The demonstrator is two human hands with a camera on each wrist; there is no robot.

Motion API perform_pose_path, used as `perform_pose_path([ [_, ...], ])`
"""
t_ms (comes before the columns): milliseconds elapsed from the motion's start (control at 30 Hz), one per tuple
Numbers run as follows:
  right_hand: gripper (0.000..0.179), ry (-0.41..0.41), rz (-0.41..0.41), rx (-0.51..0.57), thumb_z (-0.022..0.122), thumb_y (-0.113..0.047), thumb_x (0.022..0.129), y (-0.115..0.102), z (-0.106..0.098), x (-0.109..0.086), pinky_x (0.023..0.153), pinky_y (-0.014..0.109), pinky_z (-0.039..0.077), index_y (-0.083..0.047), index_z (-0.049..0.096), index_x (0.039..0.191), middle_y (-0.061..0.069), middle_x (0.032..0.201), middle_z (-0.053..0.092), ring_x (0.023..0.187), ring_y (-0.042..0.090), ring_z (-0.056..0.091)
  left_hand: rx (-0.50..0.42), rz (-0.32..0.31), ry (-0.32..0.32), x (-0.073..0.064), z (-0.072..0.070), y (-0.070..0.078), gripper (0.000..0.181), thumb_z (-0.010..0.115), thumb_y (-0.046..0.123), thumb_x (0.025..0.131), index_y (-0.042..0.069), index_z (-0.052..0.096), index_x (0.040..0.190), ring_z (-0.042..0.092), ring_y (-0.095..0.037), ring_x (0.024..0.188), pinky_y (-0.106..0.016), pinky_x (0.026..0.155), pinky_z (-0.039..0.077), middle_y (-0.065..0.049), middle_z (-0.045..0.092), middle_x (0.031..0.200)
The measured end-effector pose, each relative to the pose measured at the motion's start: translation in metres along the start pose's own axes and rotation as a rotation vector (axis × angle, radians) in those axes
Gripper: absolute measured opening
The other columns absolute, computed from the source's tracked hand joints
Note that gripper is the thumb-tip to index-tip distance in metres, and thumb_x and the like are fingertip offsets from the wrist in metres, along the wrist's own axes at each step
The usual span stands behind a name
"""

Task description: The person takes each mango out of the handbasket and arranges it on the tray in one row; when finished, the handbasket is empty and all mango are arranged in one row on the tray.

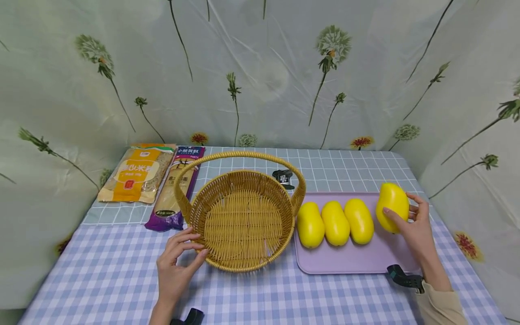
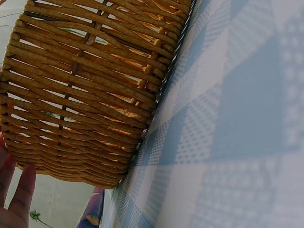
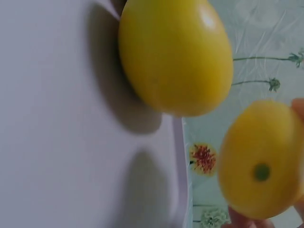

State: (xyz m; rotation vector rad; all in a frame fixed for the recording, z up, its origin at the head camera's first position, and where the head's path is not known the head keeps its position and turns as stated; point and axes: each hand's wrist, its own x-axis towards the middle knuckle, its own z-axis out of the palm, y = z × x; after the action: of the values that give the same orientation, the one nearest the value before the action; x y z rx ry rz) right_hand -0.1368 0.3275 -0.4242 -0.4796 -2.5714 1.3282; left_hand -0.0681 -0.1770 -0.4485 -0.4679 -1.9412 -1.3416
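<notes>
A yellow mango [image 1: 392,207] is gripped in my right hand [image 1: 418,225], thumb on its near side and fingers around its right. The right wrist view shows this held mango [image 3: 259,161] raised off the tray, its green-dotted end toward the camera. Three more mangoes [image 1: 335,223] lie in a row on the lilac tray [image 1: 341,266]. At the tray's left stands a round wicker basket [image 1: 243,225] with a tall arched handle; no mango is in it. My left hand [image 1: 178,259] touches the basket's near left rim with fairly straight fingers, its fingertips [image 2: 26,175] beside the weave.
Behind the basket's left side lie a bag of grain [image 1: 136,174] and a purple pasta packet [image 1: 174,189]. A small black packet [image 1: 283,178] is behind the basket's right side. A checked cloth [image 1: 264,298] covers the table, and a floral curtain [image 1: 268,81] hangs behind.
</notes>
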Motion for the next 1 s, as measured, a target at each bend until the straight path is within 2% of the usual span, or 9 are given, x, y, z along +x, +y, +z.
perform_pose_path([
  [100,0.079,-0.041,-0.01,-0.028,0.064,-0.035,0.09,0.003,-0.002,0.002,0.064,0.015,0.038,-0.005,0.017,0.146,0.023,0.123,0.037,0.094,0.025,0.037,0.004,-0.003,0.001,0.0,0.0,0.001,0.021,0.078,-0.012,0.062,-0.002,0.068,0.077,0.055,-0.03,0.11,-0.028,0.099,0.043,-0.022,0.065,0.092],
  [233,0.082,-0.104,0.002,-0.064,0.064,-0.036,0.09,0.007,-0.003,0.004,0.063,0.013,0.039,-0.001,0.016,0.146,0.027,0.123,0.038,0.095,0.029,0.04,0.005,-0.003,0.003,0.0,-0.001,0.0,0.021,0.079,-0.011,0.062,-0.001,0.069,0.078,0.055,-0.03,0.11,-0.028,0.098,0.043,-0.021,0.065,0.093],
  [433,0.087,-0.211,0.057,-0.142,0.059,-0.045,0.09,0.01,-0.004,0.004,0.077,0.043,0.04,0.002,0.013,0.147,0.035,0.127,0.032,0.105,0.046,0.037,0.002,-0.001,0.002,0.0,-0.001,-0.001,0.021,0.079,-0.011,0.063,0.0,0.069,0.078,0.055,-0.031,0.11,-0.028,0.099,0.043,-0.021,0.065,0.093],
  [533,0.088,-0.252,0.072,-0.162,0.057,-0.048,0.091,0.01,-0.005,0.004,0.082,0.054,0.039,0.003,0.012,0.147,0.038,0.129,0.029,0.109,0.05,0.034,0.003,-0.005,-0.001,0.001,0.0,0.0,0.022,0.079,-0.011,0.063,0.0,0.069,0.078,0.055,-0.031,0.109,-0.028,0.098,0.043,-0.021,0.065,0.093],
  [700,0.09,-0.296,0.092,-0.183,0.055,-0.051,0.091,0.011,-0.006,0.004,0.085,0.059,0.038,0.005,0.011,0.147,0.039,0.13,0.028,0.111,0.051,0.032,-0.003,-0.007,-0.003,0.001,0.0,0.001,0.021,0.079,-0.012,0.063,-0.001,0.069,0.078,0.055,-0.031,0.11,-0.028,0.099,0.043,-0.021,0.064,0.093],
  [867,0.088,-0.338,0.064,-0.195,0.052,-0.05,0.092,0.011,-0.008,0.004,0.086,0.058,0.038,0.008,0.013,0.145,0.04,0.131,0.029,0.112,0.051,0.033,0.002,-0.006,-0.003,0.002,0.0,0.001,0.021,0.079,-0.011,0.063,-0.001,0.069,0.078,0.055,-0.031,0.11,-0.029,0.099,0.043,-0.021,0.065,0.093],
  [1000,0.088,-0.377,0.059,-0.207,0.048,-0.051,0.094,0.01,-0.009,0.004,0.088,0.062,0.037,0.009,0.011,0.146,0.041,0.134,0.025,0.113,0.053,0.032,-0.001,-0.002,-0.001,0.002,0.0,0.002,0.02,0.078,-0.011,0.063,-0.001,0.069,0.078,0.055,-0.031,0.11,-0.028,0.098,0.044,-0.022,0.064,0.092],
])
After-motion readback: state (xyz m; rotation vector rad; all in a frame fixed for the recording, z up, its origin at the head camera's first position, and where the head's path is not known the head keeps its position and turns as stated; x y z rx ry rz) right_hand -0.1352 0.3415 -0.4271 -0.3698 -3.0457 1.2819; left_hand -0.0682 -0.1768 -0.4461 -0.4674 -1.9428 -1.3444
